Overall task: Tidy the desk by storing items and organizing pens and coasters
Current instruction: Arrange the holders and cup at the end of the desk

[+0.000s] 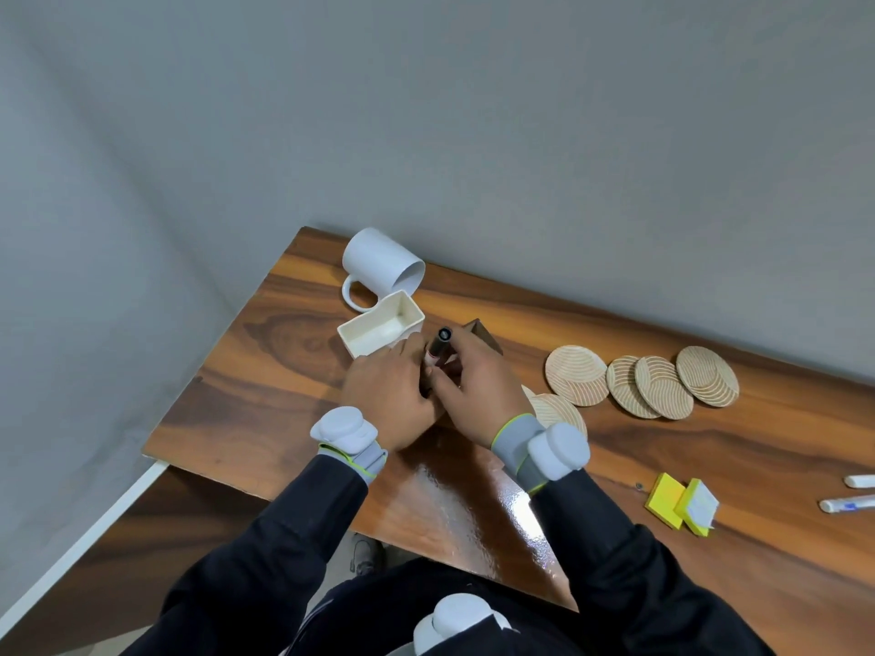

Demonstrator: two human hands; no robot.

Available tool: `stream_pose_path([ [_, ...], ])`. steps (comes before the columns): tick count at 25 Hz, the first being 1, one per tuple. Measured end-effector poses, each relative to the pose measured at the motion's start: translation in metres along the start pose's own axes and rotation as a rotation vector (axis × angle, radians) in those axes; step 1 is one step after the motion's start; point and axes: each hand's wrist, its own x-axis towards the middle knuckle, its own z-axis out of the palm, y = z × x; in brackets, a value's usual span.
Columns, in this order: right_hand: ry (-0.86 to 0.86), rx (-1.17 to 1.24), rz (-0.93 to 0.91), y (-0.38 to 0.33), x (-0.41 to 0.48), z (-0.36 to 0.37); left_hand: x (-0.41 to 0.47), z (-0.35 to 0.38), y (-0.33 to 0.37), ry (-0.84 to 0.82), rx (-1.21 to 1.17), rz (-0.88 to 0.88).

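My left hand (388, 390) and my right hand (478, 385) meet over the wooden desk (284, 371), both curled round an upright dark pen (439, 345) whose end points at the camera. A brown holder (485, 336) peeks out just behind my right hand. A cream rectangular tray (379, 329) stands open beside my left hand. Several round wooden coasters (658, 385) lie spread to the right, one (556, 409) partly under my right wrist.
A white mug (383, 265) lies on its side at the desk's far corner by the wall. Yellow sticky-note pads (682, 506) and two white markers (847, 501) lie at the right. The desk's left edge drops to the floor.
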Motion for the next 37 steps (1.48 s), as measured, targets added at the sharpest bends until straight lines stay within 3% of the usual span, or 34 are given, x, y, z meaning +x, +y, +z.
stream_pose_path([
  [7,0.031,0.072,0.113,0.009,-0.01,-0.011,0.014,0.01,-0.002,0.068,-0.07,-0.018],
  [13,0.236,-0.034,0.236,0.028,-0.027,-0.036,0.037,0.023,0.002,0.055,-0.066,0.0],
  [20,0.451,-0.111,0.569,0.077,-0.094,-0.07,0.053,0.039,0.033,-0.076,-0.086,0.203],
  [23,0.456,-0.111,0.636,0.088,-0.116,-0.072,0.056,0.045,0.038,-0.096,-0.111,0.23],
  [30,0.451,-0.079,0.546,0.08,-0.102,-0.058,0.053,0.044,0.037,-0.086,-0.185,0.189],
  [37,0.285,-0.125,0.488,0.075,-0.04,-0.062,0.018,0.028,0.027,-0.109,-0.171,0.065],
])
